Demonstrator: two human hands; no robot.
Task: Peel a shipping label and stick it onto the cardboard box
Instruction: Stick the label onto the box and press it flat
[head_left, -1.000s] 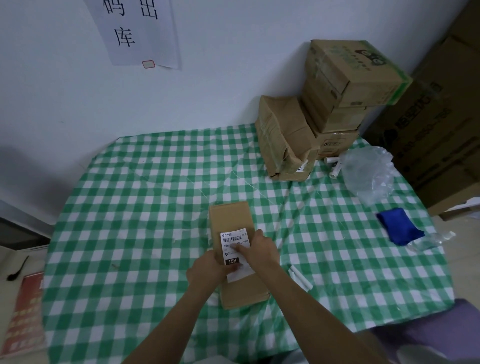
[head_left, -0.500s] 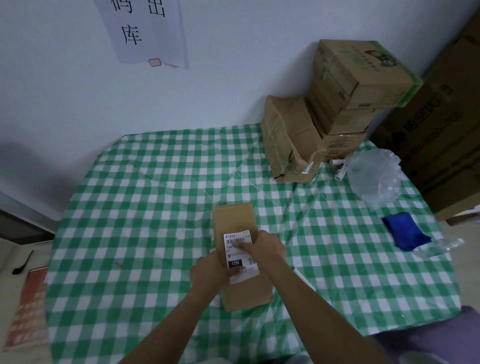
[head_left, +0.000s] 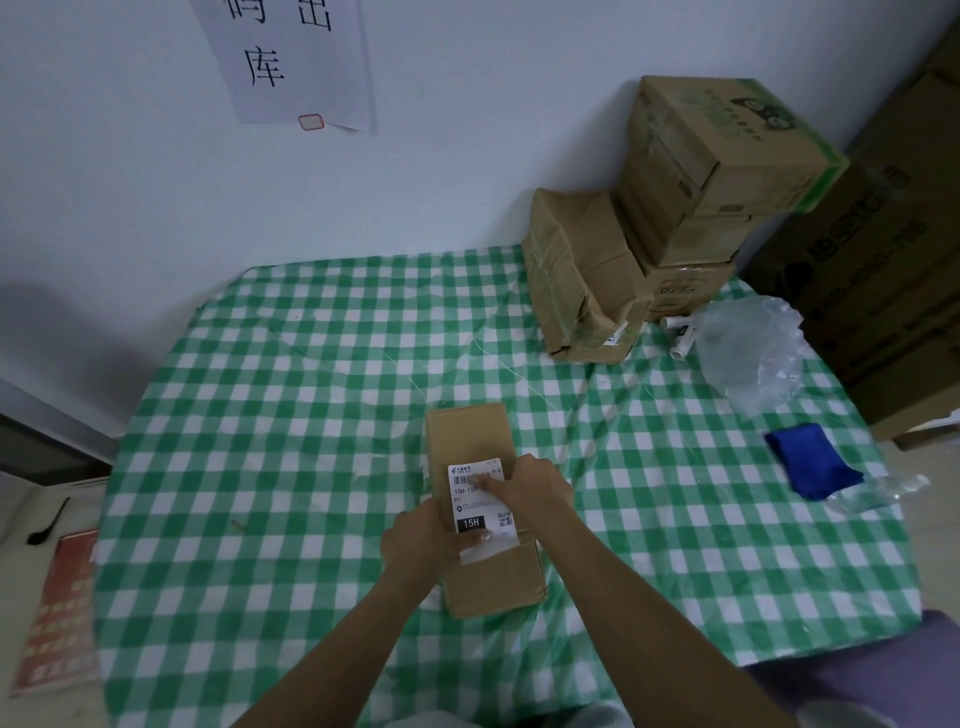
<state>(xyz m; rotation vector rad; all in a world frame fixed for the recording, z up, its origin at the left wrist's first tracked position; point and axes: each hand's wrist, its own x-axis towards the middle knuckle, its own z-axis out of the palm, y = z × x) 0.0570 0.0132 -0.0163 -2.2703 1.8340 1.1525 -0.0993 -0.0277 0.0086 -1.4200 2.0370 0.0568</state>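
Observation:
A small flat cardboard box (head_left: 470, 431) lies near the front middle of the green-checked table. A white shipping label (head_left: 475, 501) with a barcode and a black "15H" patch lies on the box's top. My right hand (head_left: 535, 486) presses an index finger across the label's upper part, near the barcode. My left hand (head_left: 423, 543) grips the box's left side, its thumb on the label's lower edge. The label's near end is partly hidden by my left thumb.
Stacked cardboard boxes (head_left: 691, 208) stand at the back right by the wall. A clear plastic bag (head_left: 748, 353), a blue cloth (head_left: 810, 462) and white tubes (head_left: 680, 332) lie at the right. Large dark cartons (head_left: 893, 270) stand beyond the table's right edge.
My right index finger has slid up the label toward the barcode. My left hand stays on the box's left side.

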